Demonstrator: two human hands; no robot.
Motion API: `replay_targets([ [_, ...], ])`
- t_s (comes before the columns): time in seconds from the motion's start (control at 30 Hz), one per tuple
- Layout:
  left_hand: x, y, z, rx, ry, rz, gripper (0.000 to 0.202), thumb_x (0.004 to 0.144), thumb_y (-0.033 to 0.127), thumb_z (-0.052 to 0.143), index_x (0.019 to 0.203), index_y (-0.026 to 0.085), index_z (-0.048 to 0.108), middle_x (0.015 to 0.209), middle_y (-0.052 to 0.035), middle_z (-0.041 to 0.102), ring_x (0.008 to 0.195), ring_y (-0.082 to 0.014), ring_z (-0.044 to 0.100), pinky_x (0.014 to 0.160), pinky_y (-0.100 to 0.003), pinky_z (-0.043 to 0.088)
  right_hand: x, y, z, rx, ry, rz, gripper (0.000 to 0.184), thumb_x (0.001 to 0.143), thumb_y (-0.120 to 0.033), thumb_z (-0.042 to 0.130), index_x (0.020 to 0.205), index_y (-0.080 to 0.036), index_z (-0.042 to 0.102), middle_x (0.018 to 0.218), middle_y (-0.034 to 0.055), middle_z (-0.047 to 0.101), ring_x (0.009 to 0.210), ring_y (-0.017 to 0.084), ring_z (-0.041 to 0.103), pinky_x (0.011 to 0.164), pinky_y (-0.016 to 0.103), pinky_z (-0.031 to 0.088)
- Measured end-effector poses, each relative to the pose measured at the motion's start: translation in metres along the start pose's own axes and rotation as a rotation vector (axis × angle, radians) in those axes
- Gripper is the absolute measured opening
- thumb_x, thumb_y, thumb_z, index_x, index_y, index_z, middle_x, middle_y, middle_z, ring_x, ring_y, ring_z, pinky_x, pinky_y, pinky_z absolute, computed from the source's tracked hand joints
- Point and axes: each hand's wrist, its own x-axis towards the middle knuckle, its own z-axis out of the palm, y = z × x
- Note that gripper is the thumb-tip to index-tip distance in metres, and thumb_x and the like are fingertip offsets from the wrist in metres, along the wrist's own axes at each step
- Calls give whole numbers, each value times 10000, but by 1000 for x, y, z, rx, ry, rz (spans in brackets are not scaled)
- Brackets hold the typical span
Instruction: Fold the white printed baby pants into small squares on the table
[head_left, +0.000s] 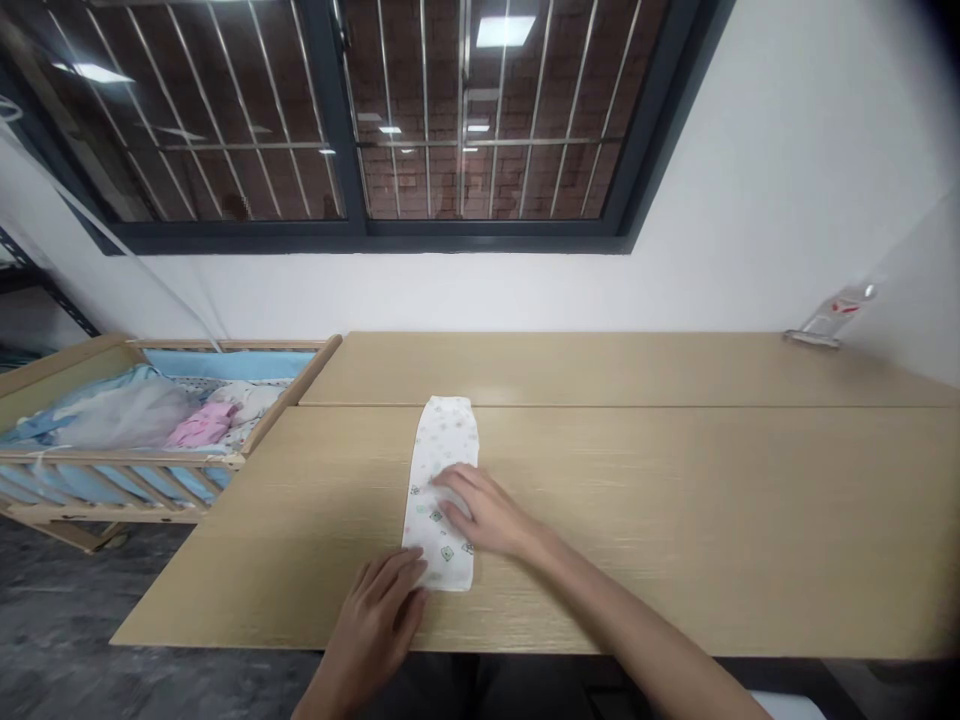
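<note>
Cloth (pixel 426 498) (white, printed) lies beneath the fingers (pixel 466 480).

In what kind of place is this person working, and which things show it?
Possibly a nursery or a childcare practice room: a wooden crib with blue padding stands left of the large table, where a small patterned cloth lies.

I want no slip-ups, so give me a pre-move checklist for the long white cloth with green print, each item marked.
1. Long white printed cloth lying flat on the pale wood-grain tabletop: ok.
2. Cloth wholly inside the tabletop's near edge: ok.
3. Bare left hand at the cloth's near-left corner: ok.
4. Bare right hand over the cloth's middle: ok.
5. Underside free of creases: cannot tell, hidden.
</note>
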Motion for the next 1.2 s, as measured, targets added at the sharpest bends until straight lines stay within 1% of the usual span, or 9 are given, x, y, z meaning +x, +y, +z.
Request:
replay_targets([
  [0.13, 1, -11, -4, 1, 24, 37, 306, 1015, 226, 485, 1294, 245, 607, 1258, -76, 705, 1169, -216, 658, 979, -385, 573, -43, -31, -14, 66, -147, 25, 293, 1047, -315, 449, 1216, -233, 674, 1120, 81, 719, 1071, 228, 660, 973, 372, 509],
  [0.27, -1, -11, -5, 4, 13, 89, 306, 982, 241, 553, 1282, 245, 614, 1261, -79, 706, 1186, -224, 655, 993, -390, 574, -77, -47, -12, 70, -176, 79, 308, 1016, -323, 532, 1269, -207, 665, 1261, 88, 704, 1216, 240, 623, 1084, 393, 466],
  [0.43, -15, -6, -1, 3, -29, 144, 395, 918, 335, 673, 1299, 251, 608, 1312, -97, 681, 1208, -255, 645, 1003, -411, 577, -116, -62, 9, -75, -149, 113, 714, 864, -361, 761, 1498, -200, 475, 1510, 143, 534, 1419, 340, 460, 1191, 506, 384],
  [0.57, -26, 0, 6, -22, 4, 247, 305, 967, 278, 608, 1270, 235, 607, 1262, -91, 703, 1134, -234, 669, 952, -395, 588, -136, -71, 30, -171, -12, 99, 508, 911, -111, 626, 1399, -225, 546, 1358, 127, 631, 1320, 323, 545, 1105, 505, 479],
  [0.63, -29, 4, 6, -37, 18, 285, 248, 994, 205, 549, 1230, 228, 618, 1220, -81, 718, 1079, -215, 680, 929, -374, 587, -142, -74, 37, -153, 84, 93, 400, 934, -70, 560, 1300, -227, 599, 1215, 112, 674, 1213, 295, 606, 1038, 466, 532],
  [0.77, -28, 14, -3, -123, 11, 305, 279, 1017, 96, 446, 1195, 219, 622, 1094, -56, 738, 930, -152, 685, 850, -278, 579, -147, -81, 41, -46, 187, 113, 318, 984, -99, 509, 1238, -257, 613, 1093, 78, 676, 1097, 250, 636, 962, 398, 568],
  [0.93, -13, 19, -13, -199, 36, 231, 292, 1048, 162, 444, 1304, 222, 570, 1093, -55, 717, 1020, -137, 670, 913, -230, 551, -138, -83, 32, 59, 284, 211, 331, 1022, -168, 485, 1317, -293, 570, 1077, 65, 683, 1001, 233, 649, 858, 370, 584],
  [1.07, 23, 7, -17, -106, 106, 201, 310, 1050, 214, 475, 1354, 231, 534, 1132, -55, 721, 1000, -166, 667, 916, -291, 542, -114, -71, 14, 93, 391, 209, 305, 1036, -238, 493, 1325, -278, 580, 1078, 73, 696, 987, 231, 659, 870, 371, 570],
  [1.2, 81, -15, -23, 33, 98, 186, 209, 1054, 287, 473, 1187, 227, 623, 1028, -43, 735, 849, -195, 630, 833, -353, 513, -75, -41, -10, 164, 447, 258, 305, 1027, -331, 527, 1301, -233, 617, 1065, 84, 713, 923, 210, 676, 871, 349, 559],
])
